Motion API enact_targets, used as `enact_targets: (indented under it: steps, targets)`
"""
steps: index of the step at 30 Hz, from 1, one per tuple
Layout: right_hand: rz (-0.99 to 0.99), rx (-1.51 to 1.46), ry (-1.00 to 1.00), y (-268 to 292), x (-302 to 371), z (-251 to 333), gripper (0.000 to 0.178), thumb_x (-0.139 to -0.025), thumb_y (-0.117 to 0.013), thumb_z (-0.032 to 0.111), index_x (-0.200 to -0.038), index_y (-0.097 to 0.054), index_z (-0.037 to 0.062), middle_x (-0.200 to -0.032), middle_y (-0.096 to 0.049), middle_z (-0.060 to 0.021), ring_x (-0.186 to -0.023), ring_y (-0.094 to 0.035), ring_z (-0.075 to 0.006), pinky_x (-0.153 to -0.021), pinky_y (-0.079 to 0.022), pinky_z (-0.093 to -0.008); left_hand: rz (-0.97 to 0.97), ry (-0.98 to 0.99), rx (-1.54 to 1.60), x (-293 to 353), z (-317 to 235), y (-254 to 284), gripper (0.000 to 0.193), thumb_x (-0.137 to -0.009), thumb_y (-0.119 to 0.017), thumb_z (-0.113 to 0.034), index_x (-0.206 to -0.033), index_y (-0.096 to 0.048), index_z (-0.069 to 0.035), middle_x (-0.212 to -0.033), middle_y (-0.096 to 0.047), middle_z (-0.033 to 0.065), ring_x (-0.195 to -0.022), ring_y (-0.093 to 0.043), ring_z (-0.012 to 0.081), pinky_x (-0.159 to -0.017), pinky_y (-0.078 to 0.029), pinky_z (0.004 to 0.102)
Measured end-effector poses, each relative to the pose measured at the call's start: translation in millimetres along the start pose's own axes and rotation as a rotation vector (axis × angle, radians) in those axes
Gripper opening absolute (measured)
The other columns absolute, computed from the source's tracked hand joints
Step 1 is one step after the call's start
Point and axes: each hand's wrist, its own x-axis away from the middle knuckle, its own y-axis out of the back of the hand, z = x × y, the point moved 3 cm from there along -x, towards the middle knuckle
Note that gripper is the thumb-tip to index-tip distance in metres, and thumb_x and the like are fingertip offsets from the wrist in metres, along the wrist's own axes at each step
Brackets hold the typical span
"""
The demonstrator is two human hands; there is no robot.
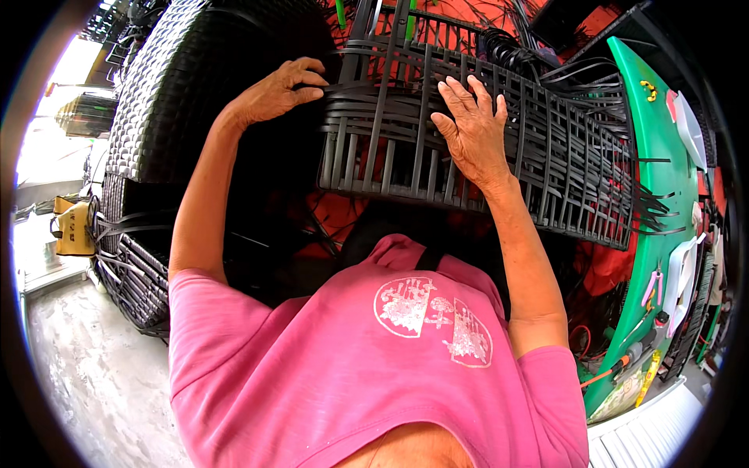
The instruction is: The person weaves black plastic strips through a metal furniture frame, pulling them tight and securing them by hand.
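Observation:
A half-woven frame of flat black plastic strips (pixel 577 164) lies across in front of me, its strips crossing into an open lattice. My right hand (pixel 474 136) is over it with fingers spread, the fingertips at the crossing strips; whether they press on them I cannot tell. At the frame's left end, my left hand (pixel 285 90) reaches in from the side, fingers slightly bent and apart. Its fingertips are beside a bundle of horizontal black strips (pixel 374 105), and no strip shows between them.
A tall, tightly woven black wicker piece (pixel 156 101) stands at the left. On the right is a green board (pixel 644 156) with pink-handled snips (pixel 653 288) and a power tool (pixel 632 355). Red sheeting (pixel 597 269) and loose strips lie around. A yellow bag (pixel 74 228) is far left.

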Motion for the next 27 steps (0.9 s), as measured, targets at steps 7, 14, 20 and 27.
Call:
enact_targets:
  steps: [7,14,20,27]
  targets:
    - [-0.047,-0.006,0.003,0.4,-4.7,-5.9,0.056,-0.093,-0.036,0.052,-0.130,-0.050,0.0128,-0.131,-0.051,-0.0048,-0.128,-0.035,-0.0300,-0.104,-0.018,-0.0623,0.048,-0.014,-0.051,-21.8,-25.7,21.9,0.022,-0.083,-0.065,-0.014,-0.099,-0.068,0.002,-0.092,-0.069,0.0117,-0.085,-0.064,0.0208,-0.083,-0.049,0.0317]
    - [0.026,0.026,-0.013,-0.7,-3.7,-4.8,0.054,-0.095,-0.032,0.052,-0.132,-0.049,0.0158,-0.135,-0.047,-0.0037,-0.132,-0.030,-0.0276,-0.107,-0.013,-0.0571,-0.476,-0.202,-0.357,-23.7,-24.4,18.6,0.019,-0.080,-0.063,-0.004,-0.098,-0.068,-0.001,-0.092,-0.068,0.0113,-0.083,-0.066,0.0249,-0.079,-0.051,0.0310]
    - [-0.010,0.064,0.003,-0.6,-4.0,-0.6,0.051,-0.095,-0.036,0.049,-0.129,-0.052,0.0154,-0.135,-0.046,-0.0077,-0.130,-0.032,-0.0298,-0.105,-0.017,-0.0594,-0.992,-0.494,-0.799,-10.8,-21.1,-10.5,0.041,-0.077,-0.057,0.006,-0.114,-0.062,-0.011,-0.103,-0.064,0.0059,-0.095,-0.062,0.0262,-0.083,-0.049,0.0361]
    - [-0.079,0.114,0.041,7.1,-7.7,2.8,0.042,-0.089,-0.051,0.039,-0.121,-0.057,0.0132,-0.133,-0.049,-0.0084,-0.125,-0.037,-0.0289,-0.098,-0.025,-0.0598,-0.235,0.031,-0.164,9.9,43.2,-46.0,0.053,-0.079,-0.049,0.006,-0.131,-0.046,-0.005,-0.126,-0.053,0.0167,-0.118,-0.050,0.0297,-0.099,-0.038,0.0358]
